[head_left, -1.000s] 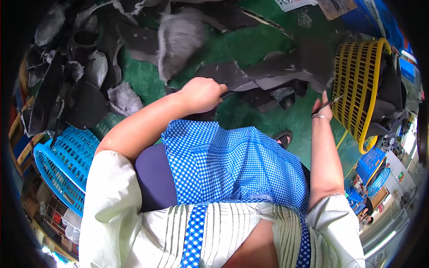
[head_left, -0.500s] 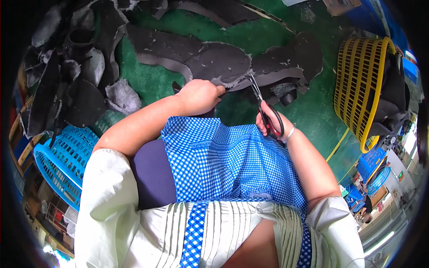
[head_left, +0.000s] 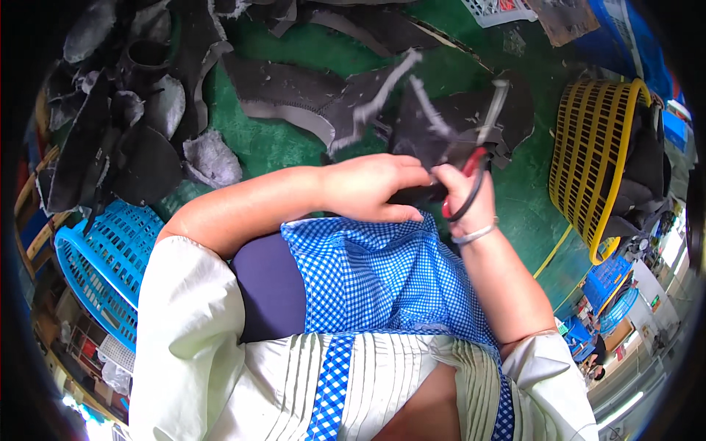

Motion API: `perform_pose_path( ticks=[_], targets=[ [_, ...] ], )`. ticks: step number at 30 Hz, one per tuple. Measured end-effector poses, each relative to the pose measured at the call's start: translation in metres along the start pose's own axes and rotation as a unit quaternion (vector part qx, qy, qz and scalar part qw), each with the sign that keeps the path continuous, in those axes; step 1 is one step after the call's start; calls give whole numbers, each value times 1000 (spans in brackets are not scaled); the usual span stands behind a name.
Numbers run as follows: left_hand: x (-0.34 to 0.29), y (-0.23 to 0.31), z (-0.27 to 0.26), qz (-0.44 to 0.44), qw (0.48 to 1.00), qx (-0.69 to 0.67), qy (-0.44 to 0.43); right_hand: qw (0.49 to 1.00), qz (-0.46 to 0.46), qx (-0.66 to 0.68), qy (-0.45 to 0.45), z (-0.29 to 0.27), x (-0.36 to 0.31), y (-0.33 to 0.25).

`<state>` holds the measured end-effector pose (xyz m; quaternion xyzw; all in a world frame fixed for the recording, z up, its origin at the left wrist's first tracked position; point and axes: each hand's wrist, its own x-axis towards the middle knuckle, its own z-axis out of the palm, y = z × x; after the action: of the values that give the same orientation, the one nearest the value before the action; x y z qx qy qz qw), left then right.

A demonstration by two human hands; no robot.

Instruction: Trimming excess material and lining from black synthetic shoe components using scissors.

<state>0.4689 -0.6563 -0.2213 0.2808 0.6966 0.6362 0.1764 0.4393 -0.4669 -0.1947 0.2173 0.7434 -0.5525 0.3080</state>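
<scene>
My right hand (head_left: 474, 198) is closed round the red and black handles of a pair of scissors (head_left: 491, 114), whose blurred blades point away from me. Its thumb and fingertips touch a dark fabric piece with a pale fuzzy edge (head_left: 415, 140), smeared by motion. Close by on the left, my left hand (head_left: 375, 187) has its fingers stretched out and its thumb apart, over the near end of that piece. Beyond the hands lies a long dark fabric strip (head_left: 287, 92) with a grey border and a frayed edge. Another dark piece (head_left: 518, 106) lies behind the scissors.
A heap of dark and grey fluffy fabric pieces (head_left: 143, 158) covers the green table (head_left: 257, 158) at the left. Blue plastic basket (head_left: 110, 257) stands near left; a yellow basket (head_left: 588, 158) with dark fabric is at right. A white crate (head_left: 500, 13) sits at the far edge.
The fuzzy-edged piece has come away from the long strip and moved toward me. The scissors swung upright, away from the cut edge. My left hand moved right and its fingers spread.
</scene>
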Motion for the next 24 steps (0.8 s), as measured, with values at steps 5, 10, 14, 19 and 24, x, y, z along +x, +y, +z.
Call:
perform_pose_path(
  ticks=[5,10,14,19,24],
  targets=[
    [-15,-12,-50,-213,920,299,-136,956,-235,71,159,-31,1,-70],
    [-13,-9,-65,-262,880,379,-114,918,-213,293,162,-126,70,-41],
    [5,-31,-67,-202,948,190,-154,895,-188,329,237,-167,121,10],
    [21,-95,-21,-248,934,241,-92,885,1,232,404,-186,114,60],
    [12,-91,-19,-293,921,232,-106,981,141,-64,-119,-111,21,58]
  ],
)
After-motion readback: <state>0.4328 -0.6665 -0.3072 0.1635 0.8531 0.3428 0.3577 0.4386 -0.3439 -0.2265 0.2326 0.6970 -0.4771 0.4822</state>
